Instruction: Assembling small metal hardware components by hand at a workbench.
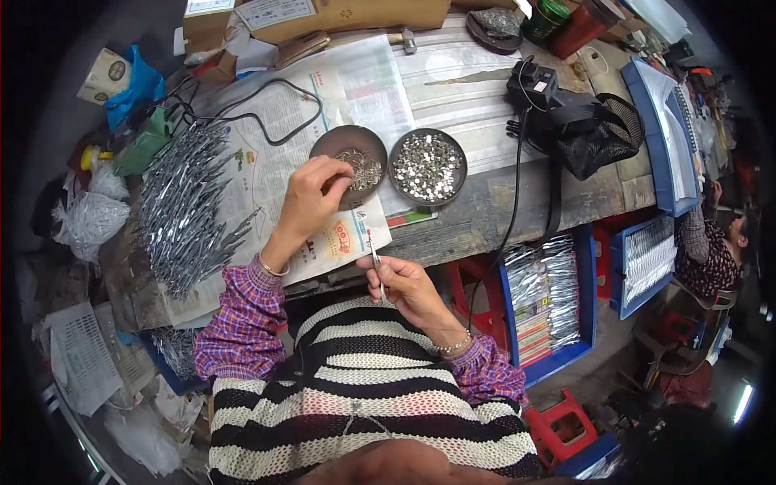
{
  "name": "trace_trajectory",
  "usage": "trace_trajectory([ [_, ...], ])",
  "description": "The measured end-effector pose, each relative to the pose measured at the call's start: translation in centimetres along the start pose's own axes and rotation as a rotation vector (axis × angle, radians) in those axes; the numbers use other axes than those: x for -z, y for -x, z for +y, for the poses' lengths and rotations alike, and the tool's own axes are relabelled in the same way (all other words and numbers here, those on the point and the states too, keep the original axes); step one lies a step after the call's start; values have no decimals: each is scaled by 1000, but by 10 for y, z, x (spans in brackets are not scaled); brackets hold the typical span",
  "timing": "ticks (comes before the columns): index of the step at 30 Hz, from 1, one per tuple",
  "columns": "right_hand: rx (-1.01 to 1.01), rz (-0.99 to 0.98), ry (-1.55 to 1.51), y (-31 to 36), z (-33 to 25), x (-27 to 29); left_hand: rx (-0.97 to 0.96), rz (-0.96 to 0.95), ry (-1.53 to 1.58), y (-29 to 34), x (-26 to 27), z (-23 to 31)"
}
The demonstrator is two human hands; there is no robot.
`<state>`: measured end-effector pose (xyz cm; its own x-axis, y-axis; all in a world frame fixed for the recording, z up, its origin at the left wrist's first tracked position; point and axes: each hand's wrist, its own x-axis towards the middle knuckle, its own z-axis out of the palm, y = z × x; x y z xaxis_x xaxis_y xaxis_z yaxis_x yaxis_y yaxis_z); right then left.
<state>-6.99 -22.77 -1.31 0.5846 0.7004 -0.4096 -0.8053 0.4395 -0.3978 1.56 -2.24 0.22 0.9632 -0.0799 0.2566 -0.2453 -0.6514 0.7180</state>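
My left hand (311, 192) is over the near left side of a dark round bowl (349, 136), its thumb and fingertips pinched together. Small metal bits (364, 166) lie in that bowl; whatever is between the fingertips is too small to make out. Close to the table's front edge, my right hand (408, 287) grips a slim, pointed metal piece (375, 257), its narrow end pointing up and away from me. Beside the first bowl, a second dark bowl (464, 176) holds many small shiny metal discs (427, 166). A large heap of slim metal pieces (187, 206) lies left of my left hand.
Newspaper (279, 121) covers part of the worn wooden table. A black cable (267, 139) loops behind the bowls; a black mesh bag (594, 133) lies to the right. Blue trays of metal pieces (594, 323) and a red stool (562, 428) stand at right. Another person (711, 250) sits farther right.
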Motion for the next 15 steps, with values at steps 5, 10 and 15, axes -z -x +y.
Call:
trace_trajectory([
  [5,19,21,-59,0,0,0,105,17,168,2,7,1],
  [10,68,94,-5,0,-2,-3,292,-45,371,13,9,-2],
  [15,249,153,242,0,-1,-2,319,-111,775,34,12,8],
])
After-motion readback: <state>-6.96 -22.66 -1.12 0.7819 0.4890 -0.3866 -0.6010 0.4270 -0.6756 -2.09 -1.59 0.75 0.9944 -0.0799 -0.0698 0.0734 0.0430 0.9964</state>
